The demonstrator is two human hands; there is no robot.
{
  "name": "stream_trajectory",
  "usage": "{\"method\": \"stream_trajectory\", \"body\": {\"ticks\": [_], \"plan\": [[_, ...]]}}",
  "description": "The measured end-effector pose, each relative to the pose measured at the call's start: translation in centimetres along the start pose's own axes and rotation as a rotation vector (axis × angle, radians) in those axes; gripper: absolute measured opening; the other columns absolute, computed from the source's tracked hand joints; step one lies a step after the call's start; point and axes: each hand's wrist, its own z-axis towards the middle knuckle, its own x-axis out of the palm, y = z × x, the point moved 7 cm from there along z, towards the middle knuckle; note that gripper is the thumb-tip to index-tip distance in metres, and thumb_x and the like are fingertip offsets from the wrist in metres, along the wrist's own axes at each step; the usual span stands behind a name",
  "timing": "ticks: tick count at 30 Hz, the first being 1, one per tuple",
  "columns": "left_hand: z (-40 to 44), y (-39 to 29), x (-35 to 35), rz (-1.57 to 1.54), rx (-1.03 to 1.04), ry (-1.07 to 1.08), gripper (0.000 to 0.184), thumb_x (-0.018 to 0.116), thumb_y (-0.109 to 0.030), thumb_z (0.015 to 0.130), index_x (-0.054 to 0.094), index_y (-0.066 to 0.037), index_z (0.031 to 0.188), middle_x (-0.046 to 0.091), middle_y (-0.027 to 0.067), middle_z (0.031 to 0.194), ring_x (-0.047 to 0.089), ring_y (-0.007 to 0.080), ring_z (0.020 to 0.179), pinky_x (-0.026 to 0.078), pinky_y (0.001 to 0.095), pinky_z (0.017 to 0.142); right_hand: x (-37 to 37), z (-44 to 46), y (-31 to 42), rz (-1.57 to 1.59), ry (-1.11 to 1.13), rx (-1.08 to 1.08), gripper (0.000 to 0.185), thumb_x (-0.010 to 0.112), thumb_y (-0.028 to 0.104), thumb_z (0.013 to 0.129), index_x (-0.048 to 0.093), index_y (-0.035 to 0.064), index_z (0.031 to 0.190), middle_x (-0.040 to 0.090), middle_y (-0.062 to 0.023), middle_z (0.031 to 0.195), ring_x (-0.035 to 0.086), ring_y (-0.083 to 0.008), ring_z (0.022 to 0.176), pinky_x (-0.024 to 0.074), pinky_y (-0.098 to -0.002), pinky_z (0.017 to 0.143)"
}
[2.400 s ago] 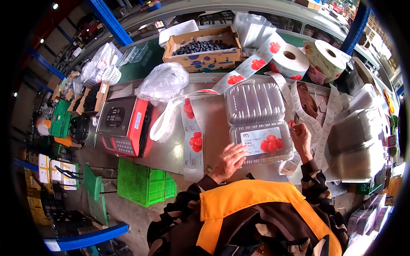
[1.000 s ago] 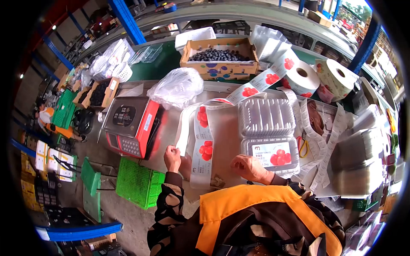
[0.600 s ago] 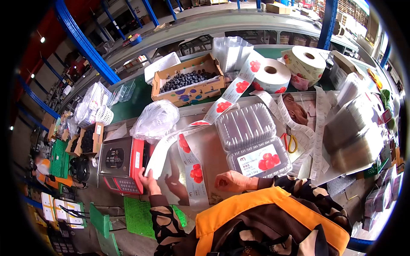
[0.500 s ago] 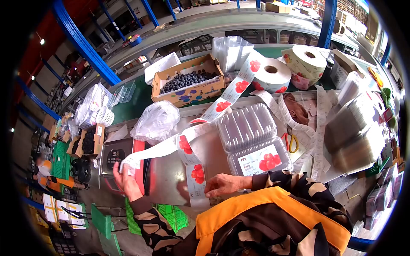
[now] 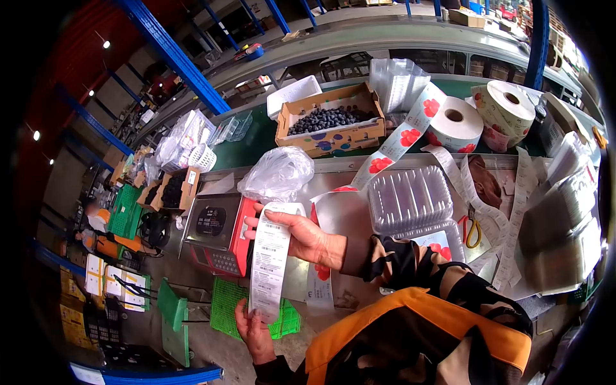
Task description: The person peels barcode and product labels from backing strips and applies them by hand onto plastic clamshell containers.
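A white strip of printed barcode labels (image 5: 268, 269) hangs upright between my two hands, its printed side facing me. My right hand (image 5: 305, 239) grips its upper part, thumb across the front and fingers behind. Lower down, my left hand (image 5: 256, 333) pinches the bottom end. Behind the strip stands a red scale (image 5: 221, 231) with a steel plate. A strip of tomato-picture labels (image 5: 319, 298) lies on the steel table, partly hidden by my right forearm. Right of it sits an open clear plastic clamshell (image 5: 410, 199) with a tomato label on its lower half.
A clear plastic bag (image 5: 277, 173) rests beside the scale. Farther back are a carton of blueberries (image 5: 330, 138) and label rolls (image 5: 454, 122). To the right lie scissors (image 5: 473, 232) and stacked clear containers (image 5: 558, 218). A green crate (image 5: 285, 324) stands below the table edge.
My right hand has left the tomato labels and moved up and left onto the barcode strip. My left hand has dropped to its lower end. The strip now faces me; the view has shifted.
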Motion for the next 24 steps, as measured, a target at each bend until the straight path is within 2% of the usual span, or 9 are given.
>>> {"method": "stream_trajectory", "body": {"ticks": [8,10,11,12,14,16,19,22,24], "plan": [[-3.4,16.3,-15.0,0.615,-0.464,0.166,0.037,0.072,-0.002,0.082,0.060,-0.002,0.117,0.059,-0.0003,0.080,0.057,0.0090,0.073,0.044,0.0225,0.066,-0.5,-6.5,9.8,-0.398,-0.072,-0.321,0.047,0.056,0.022,0.098,0.045,0.0022,0.140,0.059,-0.0194,0.128,0.063,-0.0304,0.113,0.0518,-0.0417,0.096],[-5.1,21.0,-17.8,0.443,-0.600,0.270,0.035,0.076,-0.004,0.078,0.065,-0.001,0.111,0.057,-0.0018,0.074,0.054,0.0068,0.069,0.043,0.0221,0.064,-0.4,-8.5,10.9,-0.451,-0.069,-0.366,0.049,0.056,0.020,0.099,0.041,0.0032,0.142,0.059,-0.0204,0.128,0.063,-0.0307,0.112,0.0526,-0.0423,0.095],[-5.5,20.6,-17.6,0.687,-0.554,0.374,0.037,0.079,-0.009,0.077,0.066,-0.002,0.111,0.055,-0.0027,0.071,0.052,0.0057,0.067,0.042,0.0224,0.061,-0.3,-9.4,11.3,-0.493,-0.060,-0.384,0.050,0.055,0.019,0.099,0.039,0.0035,0.143,0.059,-0.0202,0.127,0.063,-0.0305,0.111,0.0534,-0.0421,0.094],[-6.0,22.1,-18.2,0.567,-0.763,0.385,0.044,0.081,-0.018,0.075,0.065,-0.003,0.114,0.061,0.0000,0.075,0.056,0.0081,0.070,0.045,0.0249,0.064,-0.2,-10.3,11.5,-0.534,-0.050,-0.402,0.051,0.055,0.018,0.099,0.037,0.0038,0.144,0.060,-0.0200,0.126,0.064,-0.0304,0.110,0.0541,-0.0419,0.093],[-5.8,23.4,-19.6,1.172,-0.711,0.540,0.045,0.080,-0.025,0.075,0.066,-0.003,0.113,0.067,0.0049,0.081,0.063,0.0144,0.075,0.050,0.0292,0.069,-0.2,-11.8,11.6,-0.508,-0.015,-0.401,0.052,0.056,0.018,0.098,0.037,0.0037,0.144,0.062,-0.0190,0.123,0.065,-0.0303,0.108,0.0550,-0.0420,0.091],[-5.6,24.1,-19.5,1.155,-0.717,0.592,0.042,0.078,-0.024,0.077,0.066,-0.003,0.111,0.069,0.0080,0.085,0.066,0.0194,0.078,0.052,0.0320,0.071,-0.1,-13.3,11.2,-0.497,-0.031,-0.363,0.048,0.056,0.021,0.099,0.043,0.0031,0.141,0.062,-0.0191,0.123,0.066,-0.0288,0.106,0.0550,-0.0393,0.089],[-2.8,20.5,-14.4,1.366,-0.362,0.698,0.036,0.075,-0.023,0.079,0.066,-0.002,0.108,0.071,0.0116,0.089,0.068,0.0256,0.082,0.053,0.0350,0.073,-0.4,-15.1,10.6,-0.485,-0.020,-0.292,0.050,0.057,0.021,0.098,0.042,0.0021,0.142,0.063,-0.0190,0.120,0.067,-0.0289,0.105,0.0550,-0.0390,0.089],[2.4,14.0,-3.9,1.313,0.022,0.456,0.028,0.068,-0.016,0.085,0.064,-0.003,0.109,0.071,0.0149,0.093,0.069,0.0291,0.085,0.054,0.0357,0.073,-1.0,-16.3,9.9,-0.579,0.045,-0.237,0.050,0.056,0.021,0.098,0.041,0.0012,0.142,0.064,-0.0187,0.119,0.067,-0.0291,0.103,0.0549,-0.0381,0.088],[3.5,8.9,5.2,0.949,0.233,0.460,0.022,0.052,-0.007,0.096,0.057,-0.003,0.118,0.069,0.0147,0.100,0.069,0.0226,0.087,0.054,0.0350,0.076,-1.0,-17.2,9.4,-0.521,0.044,-0.208,0.051,0.055,0.012,0.096,0.039,-0.0002,0.143,0.063,-0.0214,0.119,0.067,-0.0316,0.103,0.0535,-0.0392,0.091]]}}
